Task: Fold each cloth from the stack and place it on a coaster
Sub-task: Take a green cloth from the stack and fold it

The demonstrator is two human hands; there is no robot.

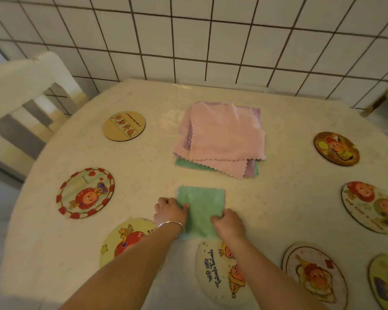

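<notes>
Folding step is in hand: a green cloth (pixel 201 209) is laid on the table (pixel 143 171) close to the near edge, between the stack of cloths (pixel 220 139) and the "we are" coaster (pixel 220 271). The cloth is pinched at its left edge by the left hand (pixel 169 212), fingers curled over the hem, thumb tip on top. Its near right corner is gripped by the right hand (pixel 227 222), knuckles up; the fingertips are hidden, so the exact pinch cannot be told. A silver bangle (pixel 171 225) is worn on the left wrist.

The cloth is seen as a narrow upright rectangle, likely folded once already, judging by its width against the stack. Pale mint, soft nap, zigzag-cut edges; far edge flat, no wrinkles visible.

Next move, as judged: another fold is needed, near end carried over to the far end, edges lined up, then flattened. After that the bundle is to be set on a coaster; the "we are" coaster lies just beside the near end and bears nothing.

The stack is left with pink and lilac cloths on top and green ones at the bottom, loosely offset. Every coaster in view is without a cloth, so the task is judged barely started.
</notes>
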